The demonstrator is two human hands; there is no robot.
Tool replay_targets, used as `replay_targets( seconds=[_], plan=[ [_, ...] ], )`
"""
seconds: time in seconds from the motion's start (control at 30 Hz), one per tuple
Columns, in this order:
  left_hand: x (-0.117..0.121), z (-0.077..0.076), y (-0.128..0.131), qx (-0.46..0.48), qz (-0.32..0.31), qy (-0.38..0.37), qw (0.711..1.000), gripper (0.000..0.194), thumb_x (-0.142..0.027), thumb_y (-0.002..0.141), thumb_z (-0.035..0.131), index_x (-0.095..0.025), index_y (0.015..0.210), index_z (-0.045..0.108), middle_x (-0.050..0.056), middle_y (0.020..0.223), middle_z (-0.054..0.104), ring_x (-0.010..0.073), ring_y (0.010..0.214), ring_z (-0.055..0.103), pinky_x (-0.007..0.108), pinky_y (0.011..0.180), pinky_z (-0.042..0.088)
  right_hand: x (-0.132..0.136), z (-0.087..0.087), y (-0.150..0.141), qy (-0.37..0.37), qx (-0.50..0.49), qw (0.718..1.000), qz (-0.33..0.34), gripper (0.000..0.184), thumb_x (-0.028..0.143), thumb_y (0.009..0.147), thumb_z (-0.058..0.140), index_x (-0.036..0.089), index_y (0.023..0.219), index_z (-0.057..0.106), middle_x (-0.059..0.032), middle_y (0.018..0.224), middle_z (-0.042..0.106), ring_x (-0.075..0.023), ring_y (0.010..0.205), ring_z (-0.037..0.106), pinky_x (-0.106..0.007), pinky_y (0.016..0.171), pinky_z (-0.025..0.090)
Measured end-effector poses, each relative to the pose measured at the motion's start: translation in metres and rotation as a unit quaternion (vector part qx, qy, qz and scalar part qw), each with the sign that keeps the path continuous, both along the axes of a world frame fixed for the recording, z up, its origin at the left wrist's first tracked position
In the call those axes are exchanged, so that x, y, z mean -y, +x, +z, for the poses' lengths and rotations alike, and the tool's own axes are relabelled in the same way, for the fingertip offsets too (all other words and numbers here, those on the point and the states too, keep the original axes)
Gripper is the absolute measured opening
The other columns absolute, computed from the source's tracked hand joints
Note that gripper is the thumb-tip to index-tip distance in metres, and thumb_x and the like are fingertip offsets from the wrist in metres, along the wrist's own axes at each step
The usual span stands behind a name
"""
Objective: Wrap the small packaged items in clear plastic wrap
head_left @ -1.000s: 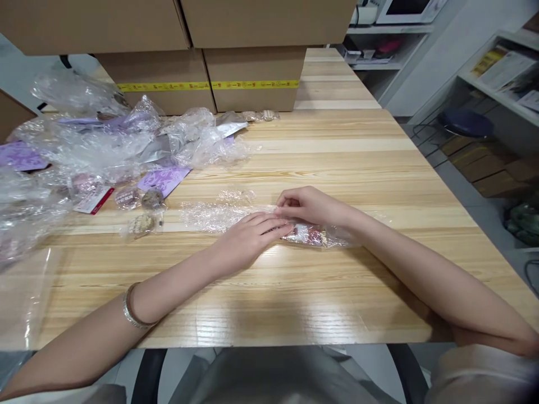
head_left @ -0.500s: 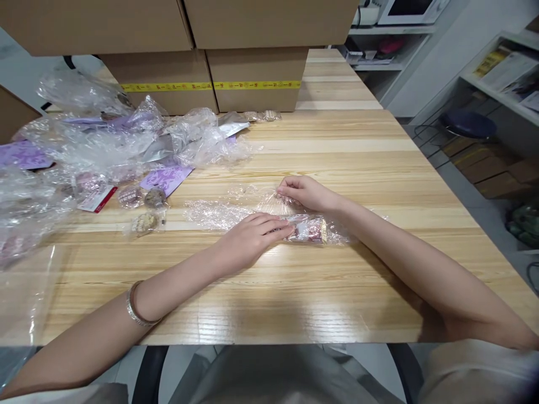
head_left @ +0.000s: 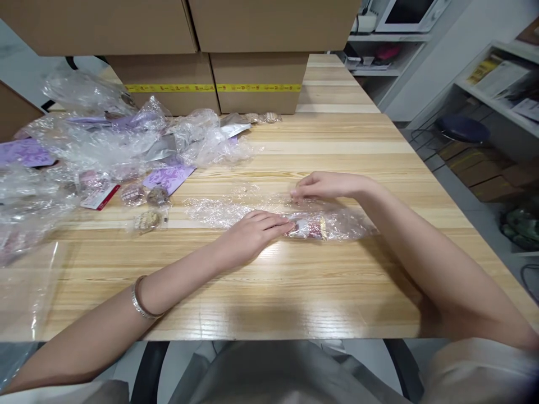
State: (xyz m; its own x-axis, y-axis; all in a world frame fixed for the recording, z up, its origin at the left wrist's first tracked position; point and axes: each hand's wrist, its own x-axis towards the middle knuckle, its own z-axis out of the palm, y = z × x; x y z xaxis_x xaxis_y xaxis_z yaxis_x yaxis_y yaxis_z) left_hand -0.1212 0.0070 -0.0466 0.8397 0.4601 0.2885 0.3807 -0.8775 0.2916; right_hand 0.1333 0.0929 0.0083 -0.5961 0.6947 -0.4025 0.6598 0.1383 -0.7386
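Note:
A small red-and-white packet with a gold end (head_left: 314,228) lies on the table inside crumpled clear plastic wrap (head_left: 219,214). My left hand (head_left: 255,233) rests flat across the packet's left part, fingers stretched out, hiding that part. Beyond the packet, my right hand (head_left: 315,186) has its thumb and fingers drawn together at the far side of the clear wrap. The wrap between those fingertips is hard to make out. A silver bracelet (head_left: 141,297) circles my left wrist.
Clear wrappers (head_left: 113,146) and purple cards (head_left: 170,178) are heaped at the left. Several small wrapped snacks (head_left: 147,221) lie nearer. Cardboard boxes (head_left: 261,84) stack along the back. A clear plastic sheet (head_left: 25,292) covers the table's left front corner.
My right hand has shifted right and a little away, its wrist more bent. Wrap that was drawn up to its fingers now lies lower, spreading further right past the packet. My left hand stays put.

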Motion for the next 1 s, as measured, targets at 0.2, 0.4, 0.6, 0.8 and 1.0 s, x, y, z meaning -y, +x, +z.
replay_targets(
  seconds=[0.2,0.4,0.6,0.8,1.0],
  plan=[
    [0.000,-0.001,0.000,0.010,-0.001,-0.003,1.000,0.043,-0.013,0.100,0.046,-0.023,0.142,0.051,0.007,0.138,0.062,0.0212,0.123,0.057,0.039,0.101,0.045,0.000,-0.008,0.015,-0.042,-0.069,0.997,-0.006,0.025,0.046,0.077,0.072,0.020,0.079,0.071,-0.0027,0.087,0.070,-0.0165,0.081,0.060,-0.031,0.078,0.043],
    [0.001,0.001,-0.001,0.016,-0.010,-0.017,1.000,0.046,-0.010,0.099,0.045,-0.025,0.142,0.050,0.006,0.137,0.063,0.0199,0.121,0.058,0.038,0.101,0.046,0.004,-0.017,0.021,0.021,-0.162,0.973,-0.164,0.027,0.044,0.079,0.069,0.020,0.071,0.062,-0.0013,0.074,0.062,-0.0130,0.069,0.052,-0.030,0.072,0.044],
    [0.002,0.003,-0.001,0.007,0.002,-0.007,1.000,0.047,-0.009,0.099,0.044,-0.026,0.142,0.050,0.005,0.138,0.062,0.0194,0.123,0.058,0.037,0.101,0.046,0.013,-0.013,0.017,0.010,-0.052,0.996,-0.075,0.036,0.054,0.084,0.064,0.019,0.076,0.066,0.0011,0.066,0.057,-0.0112,0.059,0.046,-0.028,0.056,0.036],
    [0.003,0.005,-0.001,-0.010,0.004,-0.009,1.000,0.046,-0.009,0.099,0.044,-0.025,0.142,0.050,0.005,0.139,0.062,0.0197,0.126,0.056,0.037,0.103,0.044,0.013,-0.022,0.010,0.042,-0.110,0.991,-0.058,0.038,0.056,0.083,0.066,0.019,0.077,0.062,0.0015,0.070,0.057,-0.0114,0.063,0.047,-0.028,0.061,0.038],
    [0.003,0.001,-0.001,-0.003,0.005,-0.004,1.000,0.049,-0.010,0.099,0.044,-0.027,0.145,0.047,0.004,0.140,0.061,0.0193,0.126,0.056,0.037,0.102,0.044,0.014,-0.033,0.009,0.035,-0.144,0.983,-0.106,0.042,0.061,0.082,0.066,0.020,0.081,0.057,0.0032,0.067,0.053,-0.0104,0.060,0.043,-0.027,0.057,0.035]
  ],
)
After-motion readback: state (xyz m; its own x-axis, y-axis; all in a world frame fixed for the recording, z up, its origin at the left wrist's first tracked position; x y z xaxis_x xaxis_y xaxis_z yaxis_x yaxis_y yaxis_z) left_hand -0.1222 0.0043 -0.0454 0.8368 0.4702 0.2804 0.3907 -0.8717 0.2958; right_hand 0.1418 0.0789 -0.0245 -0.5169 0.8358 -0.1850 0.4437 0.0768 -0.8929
